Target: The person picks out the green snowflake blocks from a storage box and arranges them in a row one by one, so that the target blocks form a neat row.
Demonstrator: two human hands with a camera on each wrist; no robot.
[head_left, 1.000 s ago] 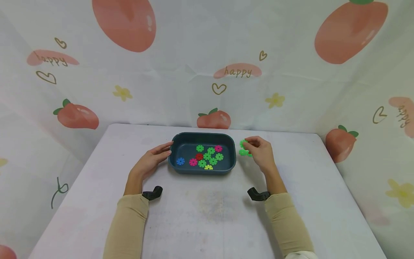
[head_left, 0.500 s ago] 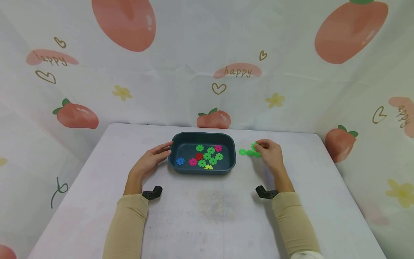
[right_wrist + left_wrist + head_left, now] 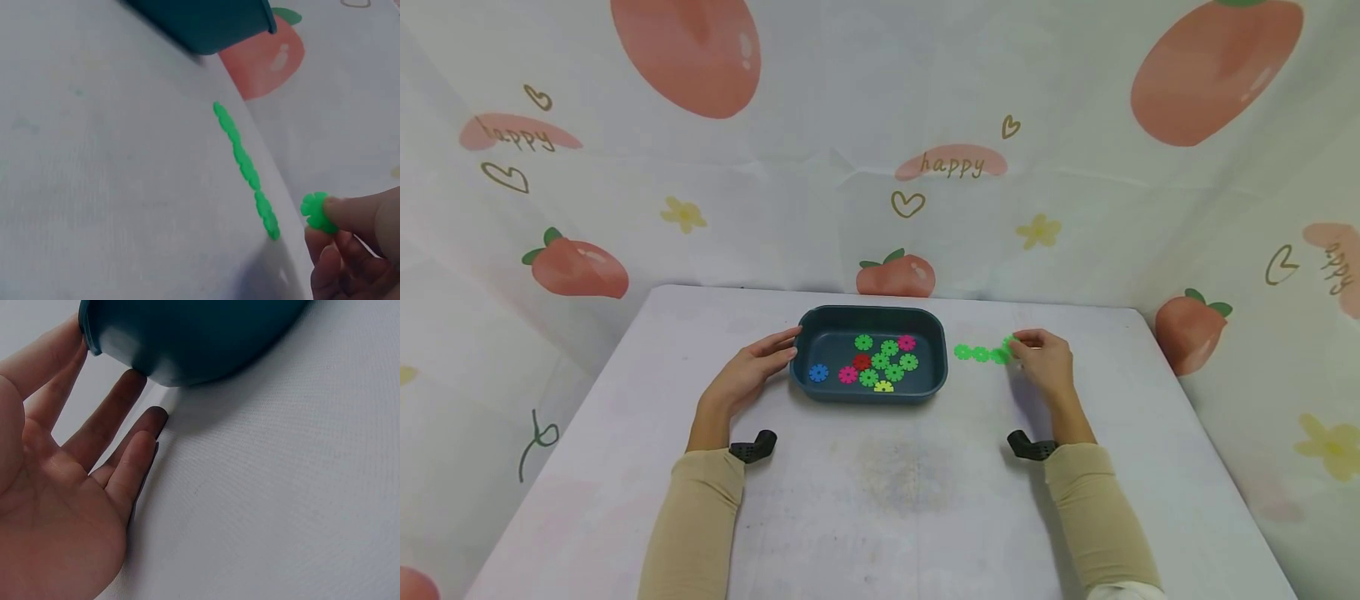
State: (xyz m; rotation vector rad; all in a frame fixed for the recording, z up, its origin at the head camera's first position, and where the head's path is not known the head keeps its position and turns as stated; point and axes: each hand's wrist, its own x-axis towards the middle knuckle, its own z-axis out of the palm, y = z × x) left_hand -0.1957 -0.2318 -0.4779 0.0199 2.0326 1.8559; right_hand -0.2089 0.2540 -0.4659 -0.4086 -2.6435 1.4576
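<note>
In the head view a dark teal plastic tray [image 3: 917, 398] holds notched snowflake discs, several green ones among them. My left hand [image 3: 739, 379] touches the tray's left end with extended fingers; the left wrist view has fingertips against its wall [image 3: 187, 350] and rim. Right of the tray, my right hand [image 3: 1047, 363] pinches a green snowflake disc [image 3: 315, 211] between thumb and fingers, held above the table. Three green discs lie in a line there, the leftmost disc [image 3: 962, 352] closest to the tray; the same row [image 3: 245, 165] runs beside the held disc in the right wrist view.
Inside the tray are also a blue disc [image 3: 818, 373], a red disc [image 3: 862, 362], two pink ones and a yellow disc [image 3: 883, 387]. A printed cloth backdrop [image 3: 820, 208] rises behind the white table [image 3: 880, 517]. Each wrist wears a black mount [image 3: 754, 447].
My right hand has moved rightward along the line of green discs with one disc pinched, uncovering the three on the table. The left hand and tray have stayed put.
</note>
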